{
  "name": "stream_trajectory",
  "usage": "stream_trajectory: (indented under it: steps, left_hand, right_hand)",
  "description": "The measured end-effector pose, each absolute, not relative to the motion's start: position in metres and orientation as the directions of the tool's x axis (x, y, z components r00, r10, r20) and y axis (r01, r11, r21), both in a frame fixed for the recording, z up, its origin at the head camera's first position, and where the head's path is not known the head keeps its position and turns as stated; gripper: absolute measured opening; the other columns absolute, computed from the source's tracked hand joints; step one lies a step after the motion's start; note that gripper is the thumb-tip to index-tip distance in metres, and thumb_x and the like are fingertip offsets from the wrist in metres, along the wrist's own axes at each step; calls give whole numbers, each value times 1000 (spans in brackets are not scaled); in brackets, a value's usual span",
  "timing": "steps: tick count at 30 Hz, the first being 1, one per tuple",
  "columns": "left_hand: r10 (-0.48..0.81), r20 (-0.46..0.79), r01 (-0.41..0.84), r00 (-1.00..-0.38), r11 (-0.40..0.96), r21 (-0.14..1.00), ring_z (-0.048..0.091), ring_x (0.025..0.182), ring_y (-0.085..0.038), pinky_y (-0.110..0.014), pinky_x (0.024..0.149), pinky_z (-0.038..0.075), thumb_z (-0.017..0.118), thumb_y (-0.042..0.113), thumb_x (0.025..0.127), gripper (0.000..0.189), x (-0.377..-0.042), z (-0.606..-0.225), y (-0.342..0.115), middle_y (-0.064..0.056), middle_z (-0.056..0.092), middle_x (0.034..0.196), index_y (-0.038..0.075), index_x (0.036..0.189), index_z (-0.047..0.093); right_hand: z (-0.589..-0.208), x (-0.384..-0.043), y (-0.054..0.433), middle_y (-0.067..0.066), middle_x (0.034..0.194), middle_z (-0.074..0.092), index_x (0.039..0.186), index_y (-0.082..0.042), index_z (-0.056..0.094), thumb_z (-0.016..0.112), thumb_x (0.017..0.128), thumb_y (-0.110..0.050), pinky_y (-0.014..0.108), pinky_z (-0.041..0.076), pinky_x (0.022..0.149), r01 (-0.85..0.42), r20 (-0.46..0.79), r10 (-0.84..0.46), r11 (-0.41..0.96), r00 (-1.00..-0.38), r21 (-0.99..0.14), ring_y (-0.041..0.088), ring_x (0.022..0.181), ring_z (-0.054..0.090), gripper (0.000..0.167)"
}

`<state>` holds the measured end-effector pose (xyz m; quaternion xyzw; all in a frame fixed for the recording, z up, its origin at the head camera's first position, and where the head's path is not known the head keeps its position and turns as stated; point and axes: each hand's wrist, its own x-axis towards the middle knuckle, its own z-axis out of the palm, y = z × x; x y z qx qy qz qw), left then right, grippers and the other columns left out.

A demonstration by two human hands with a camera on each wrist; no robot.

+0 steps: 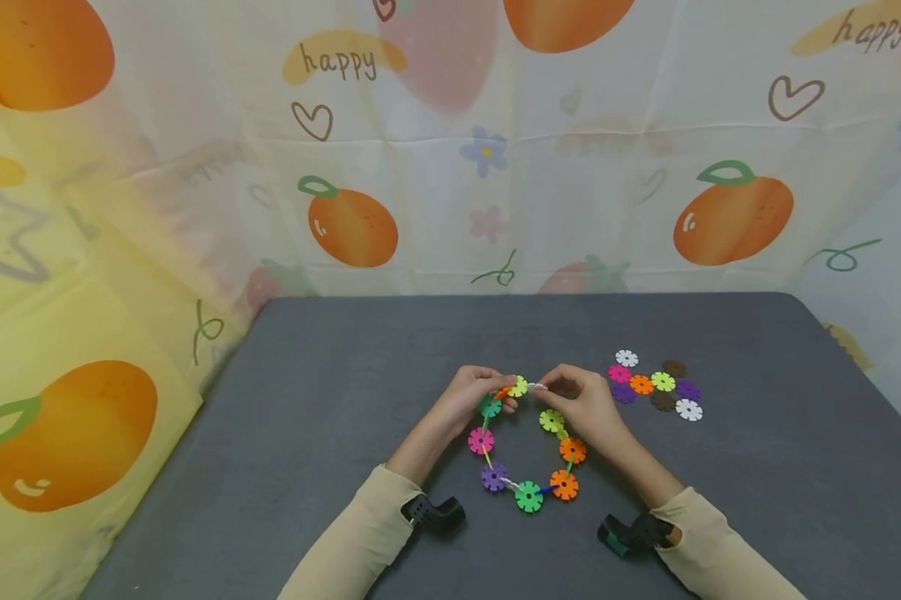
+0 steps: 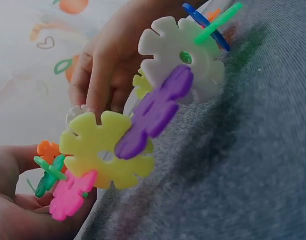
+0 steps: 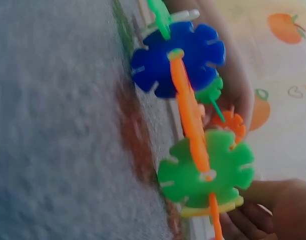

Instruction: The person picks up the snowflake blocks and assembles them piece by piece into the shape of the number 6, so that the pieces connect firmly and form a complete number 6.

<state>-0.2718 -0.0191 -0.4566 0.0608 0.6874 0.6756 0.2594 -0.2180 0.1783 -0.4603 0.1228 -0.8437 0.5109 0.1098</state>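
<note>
A chain of colourful notched plastic discs (image 1: 528,497), slotted together edge to edge, curves in a ring between the two hands. My left hand (image 1: 471,398) pinches its upper left part by an orange disc (image 1: 503,392). Beside that, a yellow-green disc (image 1: 519,386) joins a white disc (image 1: 536,386), seen nearly edge-on, which my right hand (image 1: 581,404) pinches. Under the right hand lies the ring's other stretch, with a yellow-green disc (image 1: 551,421) and an orange disc (image 1: 573,451). Whether the ring is closed there, I cannot tell. Close up, a purple disc (image 2: 155,112) slots into a yellow disc (image 2: 105,145).
A group of loose discs, with an orange disc (image 1: 641,384) and a white disc (image 1: 688,410) among them, lies flat to the right of the right hand. The dark grey table (image 1: 330,375) meets a fruit-printed cloth (image 1: 435,208) at the back. Each wrist wears a black camera (image 1: 437,515).
</note>
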Motion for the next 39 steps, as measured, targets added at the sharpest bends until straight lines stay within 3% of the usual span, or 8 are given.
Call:
stream_trajectory:
  steps: [4,13,15,20,23,26,30,39]
  left_hand:
    - [423,-281,-270,-861,86,959,68,59,-9,-30,71,62,66,17,93,27,-272,-458,-20,-5,69,76,-8,102,70]
    - [408,-234,-235,-882,48,971,70,64,-10,-32,72,63,67,16,93,29,-270,-463,-16,-23,71,105,-10,106,69]
    - [416,-233,-241,-879,33,970,71,65,-11,-33,73,63,66,16,94,30,-270,-463,-17,-22,69,107,-11,107,68]
    - [460,-240,-273,-855,-6,962,72,70,-13,-35,77,63,59,11,97,29,-274,-463,-21,-16,64,107,-10,116,62]
    - [479,-255,-290,-840,2,957,72,72,-14,-35,78,62,56,10,98,30,-275,-461,-24,-14,63,107,-9,121,60]
    - [491,-280,-306,-825,29,952,72,73,-14,-35,78,62,59,15,97,33,-277,-460,-25,-14,64,108,-7,122,61]
    - [495,-310,-314,-812,77,946,73,75,-15,-35,76,63,68,24,93,37,-278,-460,-25,-14,68,110,-2,118,64]
    - [515,-314,-278,-797,149,949,72,77,-14,-35,72,63,71,25,90,32,-277,-458,-25,-12,73,106,4,115,70]
  right_hand:
    - [-461,-219,177,4,87,74,86,-13,71,75,85,-10,25,59,73,-333,326,-102,488,-940,-807,15,81,72,6]
    - [-466,-217,172,6,82,73,80,-8,71,76,82,-3,20,57,69,-357,374,-67,489,-925,-795,14,76,69,8]
    - [-462,-218,173,8,87,73,88,-7,71,76,83,-4,24,58,71,-327,328,-92,515,-940,-792,17,80,70,7]
    - [-444,-223,188,16,104,70,114,-1,66,70,86,-5,31,58,71,-223,119,-210,594,-971,-773,21,85,66,28]
    - [-437,-225,203,10,88,68,103,0,71,66,91,-13,25,50,62,-171,-14,-278,630,-960,-758,14,71,58,18]
    - [-434,-226,214,3,73,64,89,-2,75,66,93,-21,21,40,54,-164,-108,-373,627,-922,-761,7,60,46,21]
    - [-434,-227,219,3,69,61,95,-1,74,67,92,-22,21,38,50,-115,-188,-454,561,-871,-820,6,55,43,22]
    - [-450,-230,217,-4,55,46,107,2,63,58,98,-25,18,31,41,185,-293,-419,280,-859,-942,5,44,39,29]
